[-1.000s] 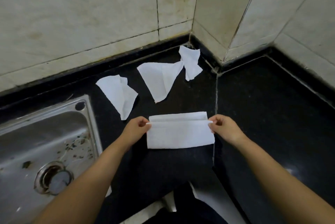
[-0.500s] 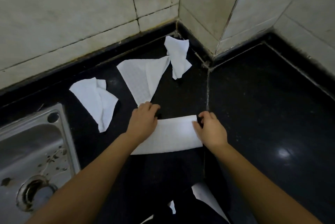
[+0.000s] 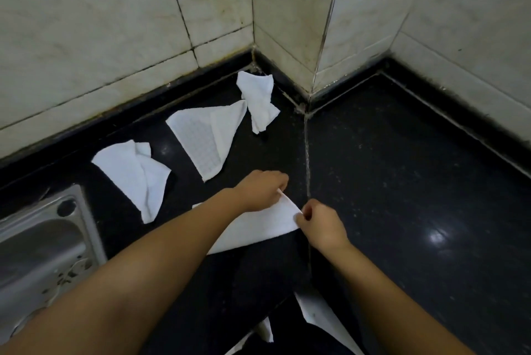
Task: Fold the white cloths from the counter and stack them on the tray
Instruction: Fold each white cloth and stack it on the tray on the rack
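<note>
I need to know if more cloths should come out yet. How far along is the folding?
Early. No tray or finished stack is in view. In hand: the left hand and right hand pinch the right end of one partly folded cloth on the counter. Left: three loose cloths lie behind it, crumpled cloth, triangular cloth, and corner cloth.

cloths point(image 3: 201, 136) right of sink point(image 3: 43, 245)

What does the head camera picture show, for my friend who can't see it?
Two hands, left hand and right hand, pinch the right end of a folded white cloth on a black counter. Three crumpled white cloths lie behind it, and a metal sink sits at left.
</note>
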`<act>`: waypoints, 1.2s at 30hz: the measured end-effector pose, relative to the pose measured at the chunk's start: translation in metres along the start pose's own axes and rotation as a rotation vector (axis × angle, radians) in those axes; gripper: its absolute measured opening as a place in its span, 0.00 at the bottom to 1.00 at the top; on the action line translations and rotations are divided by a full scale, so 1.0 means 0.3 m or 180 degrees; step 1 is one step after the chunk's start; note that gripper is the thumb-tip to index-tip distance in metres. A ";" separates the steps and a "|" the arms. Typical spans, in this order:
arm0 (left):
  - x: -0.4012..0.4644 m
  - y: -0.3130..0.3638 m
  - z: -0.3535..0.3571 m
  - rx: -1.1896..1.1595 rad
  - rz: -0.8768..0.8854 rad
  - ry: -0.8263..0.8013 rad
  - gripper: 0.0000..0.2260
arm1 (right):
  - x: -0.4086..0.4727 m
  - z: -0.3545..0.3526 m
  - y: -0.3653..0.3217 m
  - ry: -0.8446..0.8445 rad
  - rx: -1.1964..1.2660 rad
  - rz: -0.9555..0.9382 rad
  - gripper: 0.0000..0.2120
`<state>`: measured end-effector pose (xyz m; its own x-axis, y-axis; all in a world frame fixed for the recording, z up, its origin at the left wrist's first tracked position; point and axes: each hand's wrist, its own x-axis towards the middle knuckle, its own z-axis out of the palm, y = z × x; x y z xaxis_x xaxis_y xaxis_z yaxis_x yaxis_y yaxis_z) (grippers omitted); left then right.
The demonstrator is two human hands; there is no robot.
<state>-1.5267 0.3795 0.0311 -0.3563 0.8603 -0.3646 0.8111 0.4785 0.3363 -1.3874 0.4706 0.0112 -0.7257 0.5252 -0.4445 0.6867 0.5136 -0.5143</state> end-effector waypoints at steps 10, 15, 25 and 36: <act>-0.140 -0.079 -0.268 -0.1994 -0.0573 0.1969 0.12 | 0.082 -0.223 -0.251 0.0479 0.1942 -0.0622 0.10; -0.224 -0.063 -0.408 -0.2849 -0.0312 0.2594 0.05 | 0.017 -0.377 -0.393 0.0895 0.1958 -0.1467 0.03; -0.335 -0.060 -0.002 -0.2788 -0.0631 0.1223 0.10 | -0.108 -0.128 -0.085 -0.0292 0.1104 -0.1294 0.10; -0.318 -0.133 0.122 -0.2972 -0.0915 0.0117 0.04 | -0.027 -0.020 0.026 -0.1159 0.1061 -0.0733 0.05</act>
<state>-1.5082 0.2718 0.0207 -0.5100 0.6865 -0.5183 0.0032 0.6041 0.7969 -1.3759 0.4743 0.0153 -0.8641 0.1251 -0.4876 0.5007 0.3137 -0.8068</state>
